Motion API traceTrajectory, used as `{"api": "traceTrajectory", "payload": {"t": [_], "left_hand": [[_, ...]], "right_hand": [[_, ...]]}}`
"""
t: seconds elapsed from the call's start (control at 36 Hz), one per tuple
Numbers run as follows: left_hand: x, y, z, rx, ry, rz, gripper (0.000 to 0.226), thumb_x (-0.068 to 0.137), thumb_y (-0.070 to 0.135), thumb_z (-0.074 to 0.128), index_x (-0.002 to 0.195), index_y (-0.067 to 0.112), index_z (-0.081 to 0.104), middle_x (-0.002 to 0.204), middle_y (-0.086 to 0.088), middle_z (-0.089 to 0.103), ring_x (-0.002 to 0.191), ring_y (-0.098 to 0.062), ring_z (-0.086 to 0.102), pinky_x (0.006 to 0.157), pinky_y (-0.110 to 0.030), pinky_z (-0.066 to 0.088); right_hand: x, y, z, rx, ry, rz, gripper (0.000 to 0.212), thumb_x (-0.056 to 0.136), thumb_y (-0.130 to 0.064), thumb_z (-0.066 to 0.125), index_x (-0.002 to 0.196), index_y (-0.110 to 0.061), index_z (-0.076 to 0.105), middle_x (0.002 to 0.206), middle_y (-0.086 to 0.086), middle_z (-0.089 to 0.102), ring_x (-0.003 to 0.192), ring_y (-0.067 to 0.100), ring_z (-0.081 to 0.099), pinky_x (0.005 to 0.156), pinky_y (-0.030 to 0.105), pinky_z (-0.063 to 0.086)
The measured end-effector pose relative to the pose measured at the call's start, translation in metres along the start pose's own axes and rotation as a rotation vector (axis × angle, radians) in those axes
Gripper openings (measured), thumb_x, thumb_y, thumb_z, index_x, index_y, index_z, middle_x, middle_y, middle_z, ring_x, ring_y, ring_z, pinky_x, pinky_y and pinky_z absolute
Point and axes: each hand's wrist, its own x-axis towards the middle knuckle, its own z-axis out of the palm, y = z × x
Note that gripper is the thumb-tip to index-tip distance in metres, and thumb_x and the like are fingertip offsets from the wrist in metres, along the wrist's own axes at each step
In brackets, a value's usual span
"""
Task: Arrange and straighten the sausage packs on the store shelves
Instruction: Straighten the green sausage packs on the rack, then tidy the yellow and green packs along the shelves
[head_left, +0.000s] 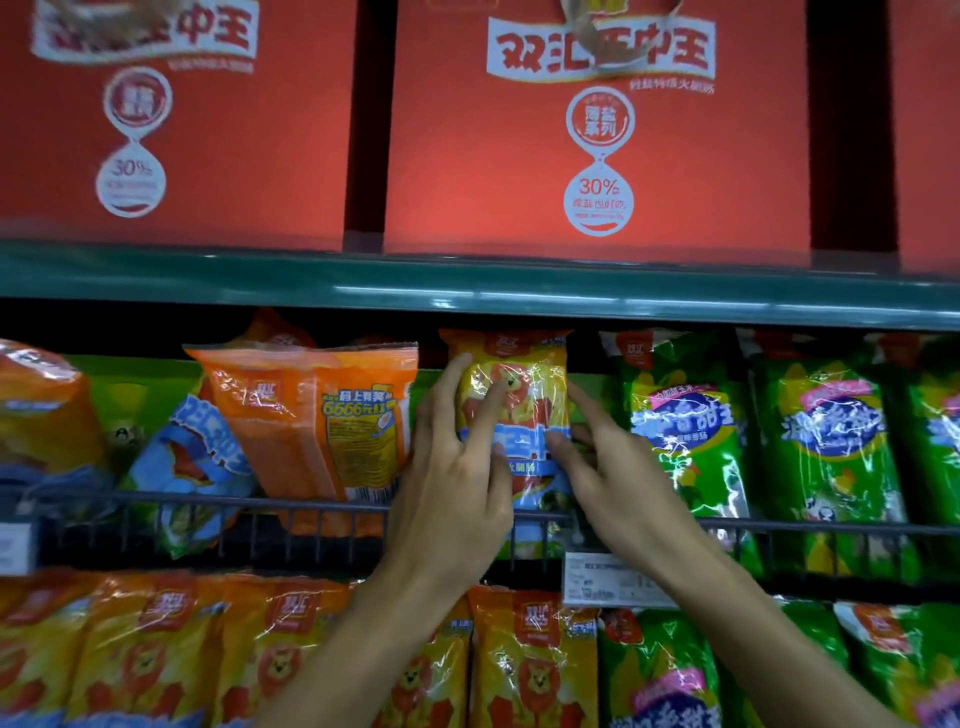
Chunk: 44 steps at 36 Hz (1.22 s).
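Both hands, left hand (451, 467) and right hand (613, 467), fingers spread, flank the upright yellow pack (511, 395), orange pack (322, 415) leaning alongside.

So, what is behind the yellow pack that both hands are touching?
Behind the yellow pack, a green panel shows on either side, under the green shelf edge. Whether more packs stand directly behind it cannot be seen: the pack itself, the left hand and the right hand cover that space.
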Motion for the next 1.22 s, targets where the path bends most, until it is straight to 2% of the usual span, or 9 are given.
{"api": "traceTrajectory", "payload": {"t": [0.11,0.19,0.28,0.5,0.67,0.81,1.0,1.08,1.22], "left_hand": [[-0.002,-0.001,0.004,0.130,-0.077,0.115,0.061,0.099,0.014,0.050,0.157,0.023,0.036,0.170,0.005,0.011,0.158,-0.015,-0.002,0.124,-0.036,0.020],[-0.002,-0.008,0.007,0.154,-0.146,0.157,0.060,0.103,0.019,0.038,0.161,0.025,0.025,0.170,0.007,0.011,0.157,-0.012,-0.002,0.128,-0.043,0.017],[-0.002,-0.012,0.008,0.173,-0.178,0.160,0.060,0.103,0.030,0.022,0.162,0.022,0.020,0.171,0.005,0.006,0.157,-0.013,-0.006,0.128,-0.044,0.016],[-0.004,-0.014,0.009,0.234,-0.222,0.218,0.062,0.105,0.037,0.012,0.163,0.015,0.007,0.171,-0.001,-0.010,0.156,-0.018,-0.019,0.128,-0.044,0.004],[-0.032,-0.027,-0.019,-0.021,-0.236,0.310,0.047,0.106,0.031,0.044,0.150,0.016,0.049,0.166,0.002,0.029,0.156,-0.012,0.009,0.127,-0.026,0.001],[-0.067,-0.066,-0.065,-0.224,-0.209,0.345,0.040,0.104,0.016,0.055,0.143,0.017,0.057,0.158,0.006,0.041,0.150,-0.010,0.031,0.119,-0.033,0.037],[-0.079,-0.102,-0.116,-0.369,0.137,0.062,0.047,0.099,0.018,0.063,0.144,0.021,0.050,0.138,0.012,0.048,0.132,-0.012,0.051,0.112,-0.022,0.039],[-0.074,-0.098,-0.124,-0.403,0.148,-0.103,0.064,0.097,0.024,0.066,0.152,0.028,0.033,0.132,0.013,0.044,0.126,-0.010,0.050,0.108,-0.014,0.036],[-0.056,-0.097,-0.129,-0.361,0.086,-0.251,0.079,0.094,0.029,0.072,0.156,0.032,0.023,0.149,0.017,0.032,0.138,0.003,0.033,0.113,-0.012,0.028]], "right_hand": [[-0.004,0.001,0.003,-0.133,0.047,-0.059,0.061,0.105,-0.040,0.046,0.158,-0.034,0.017,0.108,0.006,0.073,0.090,0.017,0.071,0.075,0.041,0.059],[-0.011,0.002,0.005,-0.206,0.178,-0.166,0.064,0.104,-0.036,0.051,0.159,-0.031,0.019,0.161,-0.010,0.029,0.127,-0.007,0.040,0.101,0.030,0.047],[-0.014,0.005,0.007,-0.316,0.182,-0.263,0.063,0.103,-0.033,0.052,0.159,-0.028,0.024,0.165,-0.018,0.012,0.131,-0.014,0.028,0.092,0.018,0.041],[-0.013,0.009,0.014,-0.391,0.154,-0.279,0.055,0.106,-0.036,0.046,0.157,-0.025,0.032,0.162,-0.017,0.026,0.150,0.000,0.019,0.114,0.021,0.027],[-0.015,0.007,0.013,-0.374,0.142,-0.251,0.056,0.102,-0.039,0.046,0.155,-0.025,0.037,0.160,-0.016,0.031,0.148,0.005,0.029,0.112,0.031,0.035],[-0.024,-0.010,0.016,-0.246,0.213,-0.188,0.050,0.098,-0.033,0.057,0.145,-0.018,0.053,0.152,-0.007,0.046,0.142,0.010,0.041,0.117,0.039,0.037],[-0.042,-0.077,0.042,0.011,0.101,-0.189,0.061,0.094,-0.030,0.065,0.150,-0.033,0.041,0.145,-0.028,0.046,0.135,-0.010,0.042,0.108,0.012,0.038],[-0.035,-0.103,0.057,0.059,-0.038,-0.108,0.075,0.088,-0.047,0.062,0.152,-0.045,0.023,0.142,-0.039,0.038,0.133,-0.005,0.047,0.109,0.021,0.041],[-0.022,-0.120,0.071,0.098,-0.071,-0.015,0.077,0.085,-0.047,0.068,0.148,-0.026,0.030,0.127,-0.010,0.064,0.113,0.006,0.065,0.100,0.037,0.054]]}}
